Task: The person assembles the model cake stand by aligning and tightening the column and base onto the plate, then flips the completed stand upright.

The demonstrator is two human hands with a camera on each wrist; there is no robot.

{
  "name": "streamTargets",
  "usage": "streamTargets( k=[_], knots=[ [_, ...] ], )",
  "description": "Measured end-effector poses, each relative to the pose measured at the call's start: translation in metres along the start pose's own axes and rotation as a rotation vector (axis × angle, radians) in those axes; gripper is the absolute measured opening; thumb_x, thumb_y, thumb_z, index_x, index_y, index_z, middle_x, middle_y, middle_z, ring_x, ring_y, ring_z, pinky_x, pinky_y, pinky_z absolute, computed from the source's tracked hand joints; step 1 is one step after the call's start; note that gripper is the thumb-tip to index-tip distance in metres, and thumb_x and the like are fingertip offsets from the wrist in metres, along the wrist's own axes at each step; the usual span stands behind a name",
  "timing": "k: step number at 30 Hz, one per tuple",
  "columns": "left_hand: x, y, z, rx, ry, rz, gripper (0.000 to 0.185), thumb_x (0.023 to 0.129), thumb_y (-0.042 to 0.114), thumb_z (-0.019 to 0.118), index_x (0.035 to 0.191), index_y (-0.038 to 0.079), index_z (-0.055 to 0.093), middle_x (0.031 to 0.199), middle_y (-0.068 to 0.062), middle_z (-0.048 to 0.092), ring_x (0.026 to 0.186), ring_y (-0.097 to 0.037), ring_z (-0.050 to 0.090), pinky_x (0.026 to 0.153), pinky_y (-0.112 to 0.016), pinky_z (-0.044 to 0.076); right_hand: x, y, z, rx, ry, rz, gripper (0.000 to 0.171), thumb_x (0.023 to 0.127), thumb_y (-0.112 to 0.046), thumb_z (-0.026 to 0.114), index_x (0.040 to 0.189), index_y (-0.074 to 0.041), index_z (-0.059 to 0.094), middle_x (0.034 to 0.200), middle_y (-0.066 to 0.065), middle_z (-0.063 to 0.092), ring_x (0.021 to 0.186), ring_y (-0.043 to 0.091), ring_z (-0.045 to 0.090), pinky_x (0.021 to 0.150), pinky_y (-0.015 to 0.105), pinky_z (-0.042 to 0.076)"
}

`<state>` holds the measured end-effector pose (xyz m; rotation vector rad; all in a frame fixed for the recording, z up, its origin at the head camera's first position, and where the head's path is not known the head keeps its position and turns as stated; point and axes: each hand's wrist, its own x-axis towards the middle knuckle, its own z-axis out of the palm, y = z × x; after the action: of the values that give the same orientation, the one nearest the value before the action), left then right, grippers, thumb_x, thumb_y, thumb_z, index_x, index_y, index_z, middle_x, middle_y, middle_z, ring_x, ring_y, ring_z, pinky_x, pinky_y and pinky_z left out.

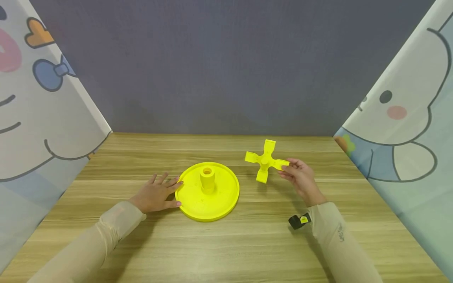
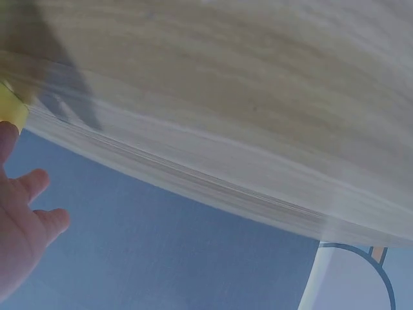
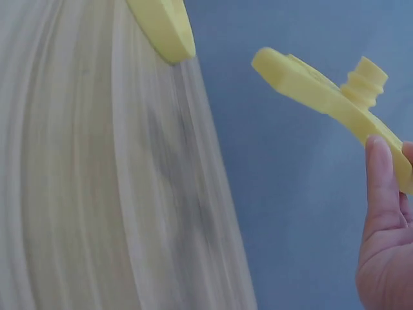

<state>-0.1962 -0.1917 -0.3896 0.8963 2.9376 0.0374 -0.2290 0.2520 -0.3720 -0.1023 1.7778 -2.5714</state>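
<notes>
A round yellow plate with a raised rim lies on the table, a hollow upright post at its centre. My left hand touches the plate's left rim with spread, fairly straight fingers. In the left wrist view only part of that hand and a yellow edge show. Right of the plate, my right hand pinches one arm of a yellow four-armed cross piece between thumb and fingers, raised above the table. A short threaded stub sticks out from the cross piece's middle in the right wrist view.
A black strap with a yellow patch shows beside my right sleeve, over the wooden table. A dark grey panel stands along the back edge. Cartoon-printed sheets hang at both sides.
</notes>
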Motion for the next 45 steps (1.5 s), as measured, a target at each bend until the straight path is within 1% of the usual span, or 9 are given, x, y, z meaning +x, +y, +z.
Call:
streamTargets(
  k=[8,12,17,21,28,33,37,41,45],
  knots=[
    [-0.002,0.000,0.000,-0.028,-0.004,-0.016,0.072,0.091,0.058,0.052,0.142,0.007,0.047,0.147,-0.018,0.041,0.134,-0.050,0.028,0.104,-0.068,0.020,0.007,0.002,0.021,0.045,0.062,-0.070,0.030,0.090,0.018,0.049,0.091,-0.009,0.064,0.079,0.004,0.063,0.065,0.014,0.069,0.064,0.023,0.056],
    [-0.002,-0.001,0.001,-0.033,0.000,-0.013,0.072,0.091,0.058,0.052,0.142,0.008,0.047,0.147,-0.018,0.041,0.134,-0.051,0.029,0.104,-0.068,0.020,0.008,0.003,0.031,0.018,0.111,-0.104,0.034,0.087,0.020,0.052,0.085,-0.012,0.065,0.078,0.004,0.063,0.065,0.015,0.069,0.065,0.025,0.056],
    [-0.001,-0.002,0.001,-0.023,0.010,-0.003,0.070,0.091,0.056,0.053,0.141,0.007,0.048,0.146,-0.018,0.042,0.133,-0.051,0.029,0.103,-0.068,0.021,0.007,0.006,0.041,-0.059,0.172,-0.139,0.035,0.083,0.022,0.056,0.082,-0.012,0.066,0.076,0.004,0.064,0.064,0.015,0.069,0.066,0.027,0.057],
    [0.000,-0.002,0.000,-0.018,0.011,0.002,0.070,0.091,0.056,0.053,0.140,0.007,0.049,0.146,-0.018,0.042,0.133,-0.051,0.030,0.103,-0.069,0.022,0.007,0.010,0.048,-0.079,0.182,-0.171,0.034,0.081,0.023,0.057,0.082,-0.010,0.065,0.077,0.004,0.065,0.065,0.015,0.069,0.068,0.029,0.057],
    [0.000,0.000,0.000,-0.024,0.006,0.004,0.069,0.091,0.056,0.053,0.141,0.007,0.049,0.146,-0.018,0.041,0.133,-0.051,0.030,0.102,-0.069,0.022,0.010,0.019,0.060,-0.091,0.171,-0.217,0.031,0.080,0.023,0.058,0.082,-0.007,0.064,0.078,0.002,0.067,0.065,0.013,0.069,0.066,0.026,0.057],
    [0.000,-0.001,0.000,-0.029,0.011,0.004,0.068,0.091,0.054,0.055,0.140,0.007,0.049,0.145,-0.018,0.042,0.133,-0.051,0.030,0.102,-0.070,0.022,0.011,0.023,0.070,-0.082,0.177,-0.207,0.032,0.080,0.024,0.058,0.082,-0.007,0.064,0.079,0.002,0.066,0.066,0.012,0.068,0.067,0.027,0.057],
    [0.000,-0.001,0.001,-0.026,0.011,0.003,0.068,0.091,0.053,0.055,0.140,0.007,0.049,0.145,-0.018,0.042,0.133,-0.051,0.030,0.102,-0.069,0.023,0.012,0.025,0.078,-0.037,0.168,-0.183,0.033,0.080,0.025,0.056,0.083,-0.007,0.064,0.080,0.004,0.063,0.067,0.014,0.068,0.066,0.025,0.057],
    [0.000,-0.001,0.001,-0.030,0.001,-0.003,0.068,0.091,0.054,0.055,0.140,0.007,0.049,0.146,-0.018,0.042,0.133,-0.051,0.029,0.102,-0.069,0.022,0.013,0.028,0.087,-0.008,0.162,-0.154,0.028,0.081,0.024,0.058,0.086,-0.004,0.063,0.081,0.007,0.059,0.068,0.014,0.067,0.070,0.028,0.057],
    [0.000,0.000,0.000,-0.035,-0.010,-0.009,0.069,0.091,0.054,0.054,0.141,0.007,0.049,0.146,-0.017,0.041,0.134,-0.051,0.028,0.103,-0.069,0.021,0.014,0.032,0.096,-0.023,0.160,-0.133,0.021,0.082,0.021,0.059,0.092,0.003,0.062,0.082,0.009,0.056,0.069,0.014,0.066,0.074,0.031,0.056]
  ],
)
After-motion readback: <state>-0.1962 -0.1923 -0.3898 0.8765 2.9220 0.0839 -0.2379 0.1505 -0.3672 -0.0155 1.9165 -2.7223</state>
